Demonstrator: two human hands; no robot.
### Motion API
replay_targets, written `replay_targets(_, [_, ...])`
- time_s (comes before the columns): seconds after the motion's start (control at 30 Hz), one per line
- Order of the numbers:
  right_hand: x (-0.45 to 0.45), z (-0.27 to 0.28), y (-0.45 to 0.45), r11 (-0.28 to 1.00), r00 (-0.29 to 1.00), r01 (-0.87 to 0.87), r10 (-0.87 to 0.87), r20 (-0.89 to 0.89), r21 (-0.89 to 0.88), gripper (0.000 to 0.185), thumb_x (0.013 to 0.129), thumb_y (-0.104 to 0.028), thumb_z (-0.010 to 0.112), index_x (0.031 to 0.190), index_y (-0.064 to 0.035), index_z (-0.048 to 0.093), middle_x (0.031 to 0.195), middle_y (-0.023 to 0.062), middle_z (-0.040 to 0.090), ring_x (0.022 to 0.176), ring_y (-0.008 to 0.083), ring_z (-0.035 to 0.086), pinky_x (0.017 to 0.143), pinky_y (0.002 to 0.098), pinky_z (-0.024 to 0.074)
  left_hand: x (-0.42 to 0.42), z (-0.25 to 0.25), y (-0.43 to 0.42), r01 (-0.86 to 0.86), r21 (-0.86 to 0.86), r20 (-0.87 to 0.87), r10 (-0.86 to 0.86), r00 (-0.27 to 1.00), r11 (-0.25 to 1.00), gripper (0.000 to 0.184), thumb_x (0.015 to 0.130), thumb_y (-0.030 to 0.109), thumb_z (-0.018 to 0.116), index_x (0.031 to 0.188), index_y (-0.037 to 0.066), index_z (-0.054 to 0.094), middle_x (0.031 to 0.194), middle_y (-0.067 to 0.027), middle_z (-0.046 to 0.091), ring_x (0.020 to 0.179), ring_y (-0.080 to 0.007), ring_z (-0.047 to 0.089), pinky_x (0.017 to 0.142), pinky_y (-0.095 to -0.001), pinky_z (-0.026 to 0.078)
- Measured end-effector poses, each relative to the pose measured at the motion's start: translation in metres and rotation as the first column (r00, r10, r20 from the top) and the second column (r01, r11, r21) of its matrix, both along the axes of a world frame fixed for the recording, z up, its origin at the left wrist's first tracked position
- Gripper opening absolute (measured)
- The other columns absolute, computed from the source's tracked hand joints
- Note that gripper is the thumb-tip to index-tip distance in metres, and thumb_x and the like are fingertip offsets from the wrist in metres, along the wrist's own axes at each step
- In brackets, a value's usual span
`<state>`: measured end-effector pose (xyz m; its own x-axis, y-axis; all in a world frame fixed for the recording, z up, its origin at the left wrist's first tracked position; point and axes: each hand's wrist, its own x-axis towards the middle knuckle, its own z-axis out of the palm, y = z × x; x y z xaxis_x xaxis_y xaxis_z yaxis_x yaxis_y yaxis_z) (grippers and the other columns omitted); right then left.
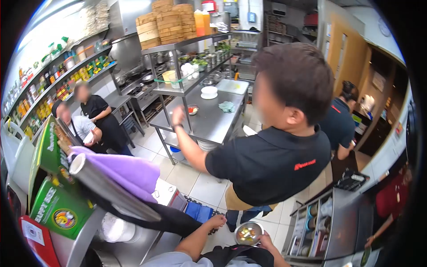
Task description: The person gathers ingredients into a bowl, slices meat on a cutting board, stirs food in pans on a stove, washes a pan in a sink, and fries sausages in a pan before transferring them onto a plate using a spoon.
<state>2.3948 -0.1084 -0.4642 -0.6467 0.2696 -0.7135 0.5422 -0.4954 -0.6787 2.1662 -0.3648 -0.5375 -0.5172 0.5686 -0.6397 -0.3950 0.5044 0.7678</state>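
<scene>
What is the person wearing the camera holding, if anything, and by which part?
A bowl, by its right edge, in the right hand. Nothing shows in the left hand.

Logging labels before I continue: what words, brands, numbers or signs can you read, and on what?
"HAPPY EGG", ending uncertain: lower green carton.
Too small or blurred to read:
lettering on upper green carton;
red logo on black polo shirt;
white sheet on red board;
labels on shelved jars.
Bowl: no text visible.
</scene>
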Motion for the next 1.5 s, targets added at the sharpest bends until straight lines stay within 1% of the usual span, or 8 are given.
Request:
replay_targets(0.17, [-0.135,0.033,-0.01,0.758,0.821,-0.524,0.571,-0.006,0.389,0.059,0.069,0.004,0.053,0.128,0.0003,0.055,0.11,0.0142,0.065,0.101,0.0248,0.062,0.085,0.0342,0.0494,-0.037,0.021,-0.008,-0.321,-0.116,-0.083,0.313,0.946,0.94,0.013,0.088,0.024,0.061,0.093,0.013,0.066,0.069,-0.0006,0.06,0.057,-0.012,0.055,0.047,-0.0299,0.047])
replay_targets(0.43, [-0.309,0.048,-0.006,0.441,0.484,-0.798,0.875,0.002,0.411,0.081,0.073,0.003,0.051,0.151,-0.0113,0.033,0.144,0.0206,0.045,0.128,0.0306,0.049,0.103,0.0339,0.0405,-0.036,0.051,-0.05,-0.606,-0.255,-0.019,0.623,0.782,0.753,0.024,0.086,0.032,0.063,0.104,0.015,0.063,0.089,0.0002,0.064,0.077,-0.0133,0.06,0.07,-0.0379,0.051])
replay_targets(0.6, [-0.411,0.006,-0.002,0.46,0.499,-0.806,0.866,0.011,0.372,0.093,0.072,0.001,0.051,0.156,-0.0182,0.017,0.152,0.0251,0.032,0.131,0.0344,0.044,0.094,0.0348,0.0475,-0.057,0.042,-0.063,-0.745,-0.216,-0.023,0.759,0.65,0.631,0.022,0.089,0.032,0.063,0.103,0.015,0.063,0.086,0.001,0.063,0.074,-0.0128,0.059,0.066,-0.035,0.05])
replay_targets(0.73, [-0.468,0.032,-0.01,0.546,0.574,-0.799,0.818,0.049,0.252,0.085,0.071,0.002,0.047,0.15,-0.0222,0.03,0.123,0.021,0.055,0.075,0.0203,0.056,0.05,0.0336,0.0459,-0.109,0.02,-0.07,-0.821,-0.074,-0.028,0.821,0.57,0.567,0.015,0.09,0.022,0.062,0.101,0.012,0.062,0.082,0.0001,0.063,0.068,-0.0114,0.059,0.055,-0.029,0.048])
replay_targets(0.83, [-0.509,0.028,-0.014,0.609,0.611,-0.792,0.791,0.031,0.041,0.078,0.068,0.005,0.044,0.143,-0.014,0.039,0.129,0.0194,0.051,0.106,0.035,0.062,0.073,0.0466,0.0599,-0.151,0.035,-0.079,-0.86,-0.041,0.019,0.861,0.508,0.508,0.015,0.089,0.02,0.062,0.102,0.012,0.062,0.084,0.0,0.063,0.069,-0.0114,0.059,0.056,-0.029,0.049])
replay_targets(1.13, [-0.661,0.065,-0.128,0.723,0.728,-0.685,0.683,-0.057,-0.084,0.051,0.074,0.004,0.049,0.124,-0.0054,0.051,0.103,0.0116,0.056,0.089,0.0259,0.059,0.079,0.0527,0.0561,-0.327,0.079,-0.15,-0.949,0.218,0.038,0.969,0.243,0.229,0.017,0.093,0.016,0.058,0.109,0.01,0.06,0.092,-0.0028,0.066,0.077,-0.0105,0.062,0.06,-0.0257,0.05])
replay_targets(1.37, [-0.821,0.126,-0.3,0.708,0.722,-0.686,0.635,-0.273,-0.167,0.049,0.075,0.001,0.053,0.124,-0.0017,0.048,0.121,0.0167,0.055,0.107,0.032,0.059,0.093,0.0515,0.0513,-0.394,0.097,-0.226,-0.974,0.192,-0.02,0.993,0.115,0.117,0.023,0.095,0.021,0.058,0.115,0.01,0.059,0.098,-0.0045,0.067,0.082,-0.0131,0.063,0.065,-0.028,0.052])
replay_targets(1.5, [-0.942,0.052,-0.397,0.644,0.763,-0.62,0.628,-0.153,-0.449,0.054,0.077,0.004,0.052,0.129,-0.003,0.041,0.121,0.019,0.052,0.108,0.037,0.057,0.089,0.049,0.0564,-0.387,0.082,-0.256,-0.99,0.137,-0.014,1.0,-0.014,-0.012,0.022,0.096,0.023,0.059,0.114,0.011,0.059,0.098,-0.0048,0.066,0.084,-0.0155,0.064,0.07,-0.0323,0.053])
